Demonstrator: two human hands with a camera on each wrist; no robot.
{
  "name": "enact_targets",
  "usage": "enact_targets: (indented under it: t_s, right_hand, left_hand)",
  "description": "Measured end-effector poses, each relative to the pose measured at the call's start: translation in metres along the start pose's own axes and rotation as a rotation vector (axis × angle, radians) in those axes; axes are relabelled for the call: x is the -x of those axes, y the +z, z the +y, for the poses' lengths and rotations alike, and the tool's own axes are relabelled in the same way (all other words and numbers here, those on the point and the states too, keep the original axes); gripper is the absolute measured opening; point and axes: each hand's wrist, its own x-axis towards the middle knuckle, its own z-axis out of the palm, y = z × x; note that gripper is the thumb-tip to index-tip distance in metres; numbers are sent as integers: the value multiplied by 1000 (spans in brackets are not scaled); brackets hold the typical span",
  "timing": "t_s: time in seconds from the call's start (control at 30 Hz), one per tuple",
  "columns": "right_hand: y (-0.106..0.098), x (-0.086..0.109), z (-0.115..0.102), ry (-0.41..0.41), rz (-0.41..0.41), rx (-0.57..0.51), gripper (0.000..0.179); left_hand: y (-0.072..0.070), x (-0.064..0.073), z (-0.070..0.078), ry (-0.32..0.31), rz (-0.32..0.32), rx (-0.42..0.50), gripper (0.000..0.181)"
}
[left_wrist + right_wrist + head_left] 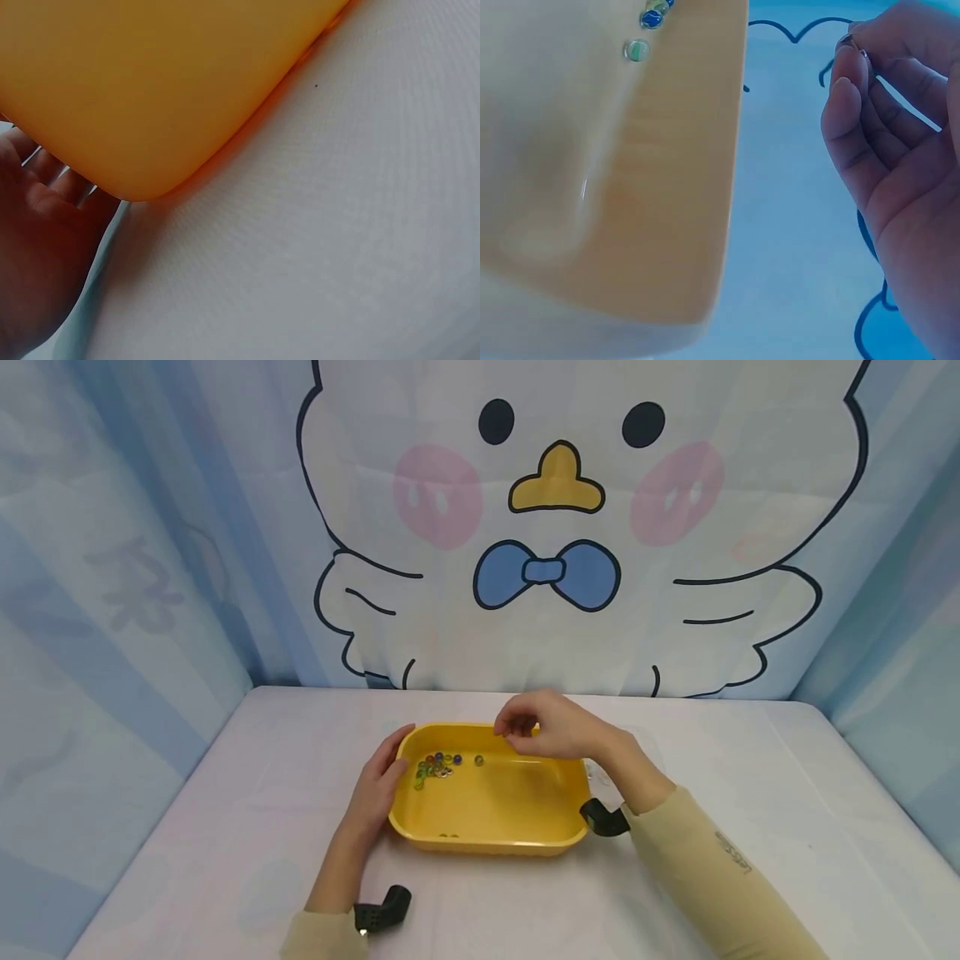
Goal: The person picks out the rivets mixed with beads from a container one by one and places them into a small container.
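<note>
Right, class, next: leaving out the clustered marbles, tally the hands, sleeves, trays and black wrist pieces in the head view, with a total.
Hands (left hand, right hand): 2
Sleeves: 2
Yellow tray: 1
Black wrist pieces: 2
Total: 7

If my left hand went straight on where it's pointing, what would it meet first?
Most likely the yellow tray: your left hand touches its left end, though exact depth is unclear.

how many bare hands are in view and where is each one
2. The bare left hand holds the left side of the yellow rectangular plastic tray; the bare right hand is near its far rim, toward the right, pinching a small shiny thing.
</note>
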Motion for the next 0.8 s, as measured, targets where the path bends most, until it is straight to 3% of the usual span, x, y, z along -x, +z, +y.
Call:
enact_targets:
  t_s: [0.43,0.8]
  right_hand:
    - [-3,20,4,10,63,-32,14]
    - [-2,40,15,64,148,-26,17]
  left_hand:
    - [0,2,1,-4,0,-7,51]
    - [0,2,1,-7,-4,15,51]
